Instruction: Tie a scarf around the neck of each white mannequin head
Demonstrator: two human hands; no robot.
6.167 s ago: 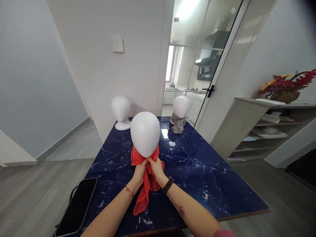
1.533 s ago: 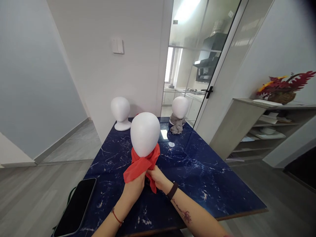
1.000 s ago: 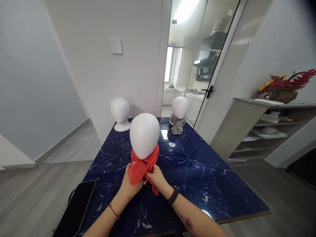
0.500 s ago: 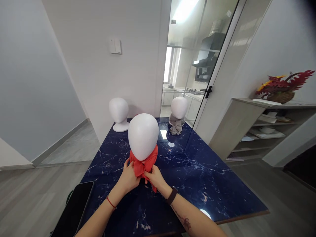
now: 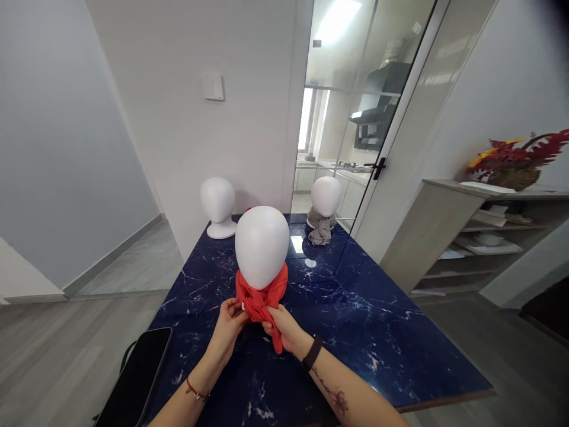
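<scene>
Right fingers (image 5: 268, 327) close on a red scarf (image 5: 256, 302) round a white head (image 5: 262, 246), left fingers (image 5: 232, 307) half-curl against it, hold unclear, and a basket (image 5: 518, 179) holds red leaves (image 5: 551, 148)

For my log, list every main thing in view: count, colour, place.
Front mannequin head: 1, white, table centre
Rear heads: 2, white, far end
Red scarf: 1, red, around front neck
Grey scarf: 1, grey, around rear right neck
Table: 1, dark blue, centre
Phone: 1, black, table's left
Glass door: 1, clear, background
Shelf unit: 1, grey, right
Flower basket: 1, brown, atop shelf
Left hand: 1, bare, at red scarf
Right hand: 1, bare, gripping red scarf
</scene>
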